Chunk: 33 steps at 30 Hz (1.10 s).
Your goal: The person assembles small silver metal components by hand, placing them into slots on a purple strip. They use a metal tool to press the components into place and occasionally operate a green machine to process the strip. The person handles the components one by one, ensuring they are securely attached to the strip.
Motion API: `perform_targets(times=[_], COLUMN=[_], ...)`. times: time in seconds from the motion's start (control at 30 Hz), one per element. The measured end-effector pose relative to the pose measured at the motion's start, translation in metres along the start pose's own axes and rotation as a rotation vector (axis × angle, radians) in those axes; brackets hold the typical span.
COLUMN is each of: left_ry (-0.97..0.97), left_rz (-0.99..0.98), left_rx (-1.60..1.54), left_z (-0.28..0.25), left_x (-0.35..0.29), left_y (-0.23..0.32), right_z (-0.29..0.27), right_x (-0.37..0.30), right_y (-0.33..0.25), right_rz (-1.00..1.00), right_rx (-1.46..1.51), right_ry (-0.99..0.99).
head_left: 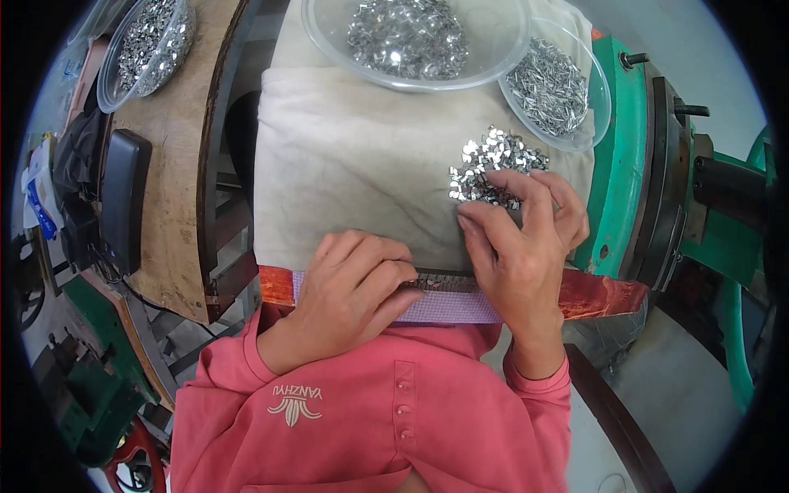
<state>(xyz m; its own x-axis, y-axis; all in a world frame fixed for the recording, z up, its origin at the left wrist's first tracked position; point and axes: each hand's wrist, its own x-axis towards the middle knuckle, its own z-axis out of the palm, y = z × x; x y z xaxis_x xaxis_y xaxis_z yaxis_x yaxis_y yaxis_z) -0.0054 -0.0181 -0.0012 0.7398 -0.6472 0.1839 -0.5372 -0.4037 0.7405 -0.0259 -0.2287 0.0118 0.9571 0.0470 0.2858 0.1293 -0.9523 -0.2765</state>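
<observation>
Hands at a strip and loose metal pieces.
Left hand [357, 283] curled, fingertips pressing the dark strip [448, 283] at 6 o'clock; right hand [519, 238] fingers spread, touching the pile of metal pieces [491, 168] at 1 o'clock on the cloth [353, 156].

You wear a coral pink shirt with long sleeves. The sleeves end at your wrists, so your left hand [349, 283] and your right hand [519, 246] are bare, with no gloves, rings or watch. On the chest there is a small pale leaf-shaped emblem and a short placket with three pink buttons.
</observation>
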Motion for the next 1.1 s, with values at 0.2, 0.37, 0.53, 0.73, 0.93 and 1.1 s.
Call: perform_targets(times=[0.2,0.37,0.53,0.73,0.93,1.1], left_ry=[-0.019,-0.032,-0.031,-0.039,-0.056,-0.057], left_rz=[0.057,0.082,0.09,0.082,0.099,0.031], left_rx=[0.015,0.021,0.035,0.006,0.016,0.001], left_z=[0.006,0.008,0.007,0.007,0.009,0.009], left_x=[0.007,0.01,0.007,0.011,0.011,0.009], left_y=[0.005,0.004,0.005,0.006,0.004,0.008], right_z=[-0.001,-0.002,-0.002,-0.01,-0.009,-0.011], right_x=[0.005,0.001,-0.006,-0.035,-0.061,-0.047], right_y=[-0.002,-0.001,-0.001,-0.006,-0.013,0.002], right_rz=[-0.037,-0.023,0.009,0.044,0.039,0.038], right_rx=[0.046,0.055,0.102,0.2,0.177,0.171], right_ry=[-0.05,-0.054,-0.004,0.079,0.021,0.039])
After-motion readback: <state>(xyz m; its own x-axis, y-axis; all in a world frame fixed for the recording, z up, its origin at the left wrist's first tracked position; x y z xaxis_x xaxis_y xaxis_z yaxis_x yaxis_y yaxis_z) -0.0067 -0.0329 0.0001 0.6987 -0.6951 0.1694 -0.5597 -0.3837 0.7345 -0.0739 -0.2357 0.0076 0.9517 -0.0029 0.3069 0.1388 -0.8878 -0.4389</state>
